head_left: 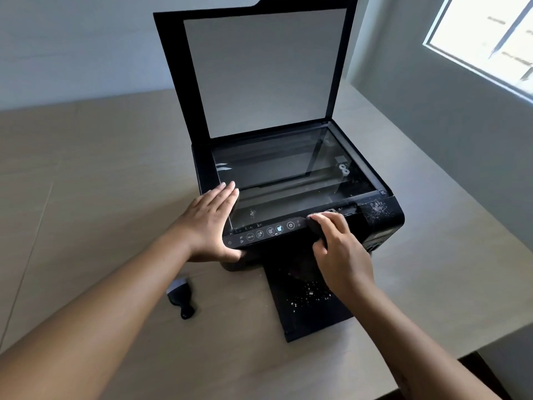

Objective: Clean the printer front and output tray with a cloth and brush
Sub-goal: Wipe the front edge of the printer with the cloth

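While braced flat on the printer, left hand open; right hand clamped on dark cloth

Beneath the left hand and right hand, reaching well out to either side: a pale, beige table with a faint grain. Left of the left hand, a thin seam line running slantwise across the top. Far beyond both hands, a plain light wall. Up and to the right of the right hand, a bright window set in a grey side wall. Below the right hand, past the table's corner, a dark strip of floor.
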Action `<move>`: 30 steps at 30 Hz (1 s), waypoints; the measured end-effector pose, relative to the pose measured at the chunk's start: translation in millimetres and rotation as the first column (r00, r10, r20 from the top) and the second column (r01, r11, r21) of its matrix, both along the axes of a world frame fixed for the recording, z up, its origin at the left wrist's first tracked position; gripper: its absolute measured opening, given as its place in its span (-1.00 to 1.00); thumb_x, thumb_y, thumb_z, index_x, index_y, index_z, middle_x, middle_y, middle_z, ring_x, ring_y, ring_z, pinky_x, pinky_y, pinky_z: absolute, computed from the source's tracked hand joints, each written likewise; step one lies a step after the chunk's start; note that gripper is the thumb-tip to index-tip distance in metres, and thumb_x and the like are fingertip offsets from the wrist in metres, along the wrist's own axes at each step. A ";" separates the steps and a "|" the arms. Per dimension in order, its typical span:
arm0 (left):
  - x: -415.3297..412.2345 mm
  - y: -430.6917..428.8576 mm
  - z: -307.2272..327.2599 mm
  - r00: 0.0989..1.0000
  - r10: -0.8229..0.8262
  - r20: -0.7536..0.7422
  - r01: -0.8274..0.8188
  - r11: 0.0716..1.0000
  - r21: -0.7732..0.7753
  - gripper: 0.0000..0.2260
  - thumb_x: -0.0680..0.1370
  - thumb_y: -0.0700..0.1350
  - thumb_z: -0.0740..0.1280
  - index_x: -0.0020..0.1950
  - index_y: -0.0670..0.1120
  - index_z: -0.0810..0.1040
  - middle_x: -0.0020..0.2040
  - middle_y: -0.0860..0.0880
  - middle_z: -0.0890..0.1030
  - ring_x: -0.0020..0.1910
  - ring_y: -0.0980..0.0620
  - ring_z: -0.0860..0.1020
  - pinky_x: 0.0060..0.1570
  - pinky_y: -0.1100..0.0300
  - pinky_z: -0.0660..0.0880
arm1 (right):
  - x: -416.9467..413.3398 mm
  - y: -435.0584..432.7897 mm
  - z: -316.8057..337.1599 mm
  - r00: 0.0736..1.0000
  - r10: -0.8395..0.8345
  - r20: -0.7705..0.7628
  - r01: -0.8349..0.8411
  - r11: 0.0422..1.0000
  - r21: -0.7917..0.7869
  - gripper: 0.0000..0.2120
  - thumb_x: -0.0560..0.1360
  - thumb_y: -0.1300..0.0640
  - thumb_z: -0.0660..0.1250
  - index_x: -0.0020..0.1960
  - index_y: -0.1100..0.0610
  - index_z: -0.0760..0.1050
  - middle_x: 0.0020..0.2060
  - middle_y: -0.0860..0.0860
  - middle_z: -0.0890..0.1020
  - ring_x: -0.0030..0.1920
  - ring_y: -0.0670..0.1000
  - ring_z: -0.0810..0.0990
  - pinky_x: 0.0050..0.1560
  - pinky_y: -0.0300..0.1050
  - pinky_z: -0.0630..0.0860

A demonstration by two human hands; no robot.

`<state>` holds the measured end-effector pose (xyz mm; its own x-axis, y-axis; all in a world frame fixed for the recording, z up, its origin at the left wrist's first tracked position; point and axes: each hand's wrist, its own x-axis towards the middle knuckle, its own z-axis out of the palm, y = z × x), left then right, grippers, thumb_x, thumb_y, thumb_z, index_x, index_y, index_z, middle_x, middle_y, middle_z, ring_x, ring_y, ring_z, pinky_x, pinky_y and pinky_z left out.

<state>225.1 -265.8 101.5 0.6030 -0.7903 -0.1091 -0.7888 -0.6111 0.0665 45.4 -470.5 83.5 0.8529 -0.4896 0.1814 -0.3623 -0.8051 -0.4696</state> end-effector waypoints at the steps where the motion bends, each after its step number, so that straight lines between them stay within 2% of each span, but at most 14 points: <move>1: -0.2 -1.4 0.6 1.000 0.007 0.008 -0.007 1.000 0.017 0.15 0.22 0.49 0.23 0.57 -0.02 -0.28 0.57 0.06 -0.31 0.54 0.11 -0.29 0.48 0.15 -0.24 | 2.2 -0.9 2.2 1.000 -0.024 -0.013 0.024 1.000 0.003 -0.61 0.46 0.20 0.26 0.25 -0.10 0.41 0.26 -0.21 0.39 -0.03 0.06 0.59 -0.33 -0.12 0.43; 4: -3.7 -7.6 3.5 0.998 0.058 0.014 -0.059 0.996 0.071 0.16 0.26 0.49 0.23 0.55 -0.05 -0.34 0.56 0.02 -0.37 0.53 0.07 -0.32 0.48 0.13 -0.28 | 4.3 -5.6 8.3 0.999 0.031 -0.018 -0.031 1.000 0.001 -0.68 0.49 0.17 0.28 0.21 -0.07 0.45 0.23 -0.16 0.40 -0.07 0.06 0.59 -0.34 -0.14 0.39; 7: -19.6 -27.9 2.7 0.991 0.130 -0.019 -0.130 0.992 0.002 0.16 0.28 0.54 0.21 0.55 -0.07 -0.32 0.54 -0.03 -0.40 0.55 -0.01 -0.30 0.52 0.05 -0.22 | 0.8 -28.4 14.9 0.996 0.077 -0.054 -0.079 0.997 -0.021 -0.69 0.51 0.09 0.30 0.21 -0.16 0.46 0.17 -0.19 0.40 -0.05 -0.01 0.57 -0.31 -0.10 0.50; 10: -35.8 -55.8 -1.1 0.985 0.174 -0.016 -0.174 0.981 -0.085 0.13 0.30 0.53 0.21 0.57 -0.08 -0.27 0.58 -0.04 -0.28 0.57 -0.05 -0.19 0.52 -0.01 -0.18 | 3.2 -31.4 13.7 0.999 0.033 -0.027 -0.033 0.999 0.008 -0.70 0.48 0.15 0.31 0.16 -0.13 0.49 0.14 -0.13 0.40 -0.05 0.07 0.58 -0.24 -0.01 0.56; 13: -37.5 -68.9 -4.6 0.976 0.215 0.039 -0.213 0.976 -0.054 0.16 0.27 0.56 0.16 0.56 -0.08 -0.29 0.60 -0.04 -0.18 0.57 -0.06 -0.17 0.52 -0.07 -0.16 | 4.4 -29.0 15.7 0.989 0.145 -0.024 -0.143 0.989 0.046 -0.67 0.50 0.14 0.30 0.23 -0.12 0.50 0.16 -0.15 0.40 -0.05 0.01 0.58 -0.17 -0.02 0.56; 16: -36.5 -71.1 -8.6 0.974 0.218 0.055 -0.216 0.975 -0.052 0.17 0.24 0.58 0.12 0.56 -0.09 -0.30 0.60 -0.03 -0.14 0.57 -0.05 -0.15 0.51 -0.09 -0.14 | 4.3 -38.6 16.6 0.996 0.077 -0.041 -0.076 0.997 0.021 -0.70 0.52 0.13 0.28 0.19 -0.15 0.51 0.14 -0.16 0.41 -0.07 -0.02 0.57 -0.24 -0.04 0.55; 18: -37.4 -71.3 -9.2 0.974 0.214 0.070 -0.210 0.976 -0.058 0.17 0.23 0.58 0.09 0.56 -0.09 -0.28 0.61 -0.03 -0.13 0.57 -0.06 -0.14 0.51 -0.09 -0.12 | 8.5 -30.0 14.4 0.999 0.052 0.002 -0.052 0.996 0.066 -0.72 0.50 0.17 0.30 0.17 -0.08 0.54 0.10 -0.14 0.44 -0.06 0.03 0.58 -0.17 -0.02 0.55; 20: -37.3 -70.9 -9.6 0.974 0.212 0.076 -0.208 0.976 -0.061 0.16 0.23 0.59 0.07 0.57 -0.10 -0.24 0.61 -0.03 -0.12 0.57 -0.06 -0.12 0.51 -0.10 -0.11 | 11.4 -24.6 14.3 0.994 0.107 0.007 -0.108 0.988 0.112 -0.72 0.50 0.16 0.32 0.18 -0.07 0.55 0.08 -0.17 0.46 -0.05 0.01 0.58 -0.08 -0.04 0.54; 22: -36.8 -70.3 -9.5 0.975 0.209 0.081 -0.205 0.977 -0.060 0.15 0.23 0.59 0.07 0.57 -0.10 -0.21 0.61 -0.04 -0.11 0.57 -0.07 -0.12 0.51 -0.10 -0.10 | 12.5 -33.2 17.1 0.989 0.148 -0.019 -0.145 0.982 0.118 -0.73 0.51 0.14 0.32 0.16 -0.12 0.55 0.07 -0.18 0.46 -0.04 -0.01 0.58 -0.08 -0.01 0.56; 25: -36.8 -70.5 -10.2 0.974 0.209 0.089 -0.205 0.977 -0.050 0.16 0.21 0.59 0.01 0.58 -0.10 -0.20 0.60 -0.04 -0.10 0.57 -0.07 -0.11 0.51 -0.10 -0.09 | 16.1 -34.0 19.9 0.995 0.090 -0.032 -0.086 0.990 0.115 -0.76 0.50 0.18 0.31 0.11 -0.08 0.57 0.05 -0.10 0.45 -0.04 0.04 0.56 -0.07 0.03 0.55; 29: -36.6 -70.5 -10.7 0.973 0.210 0.097 -0.206 0.977 -0.055 0.16 0.18 0.60 -0.05 0.58 -0.09 -0.17 0.60 -0.04 -0.09 0.57 -0.07 -0.11 0.51 -0.09 -0.09 | 16.3 -32.1 23.2 0.987 0.162 -0.006 -0.157 0.965 0.210 -0.77 0.49 0.20 0.36 0.11 -0.01 0.58 0.04 -0.10 0.50 0.01 -0.01 0.55 0.09 -0.06 0.49; 30: -36.6 -70.0 -10.9 0.973 0.206 0.099 -0.201 0.978 -0.057 0.15 0.19 0.60 -0.03 0.58 -0.09 -0.16 0.60 -0.03 -0.09 0.57 -0.07 -0.11 0.51 -0.09 -0.09 | 12.7 -40.2 24.3 0.991 0.133 0.007 -0.131 0.965 0.228 -0.79 0.49 0.19 0.37 0.09 -0.02 0.58 0.04 -0.10 0.53 0.01 -0.02 0.55 0.09 -0.07 0.48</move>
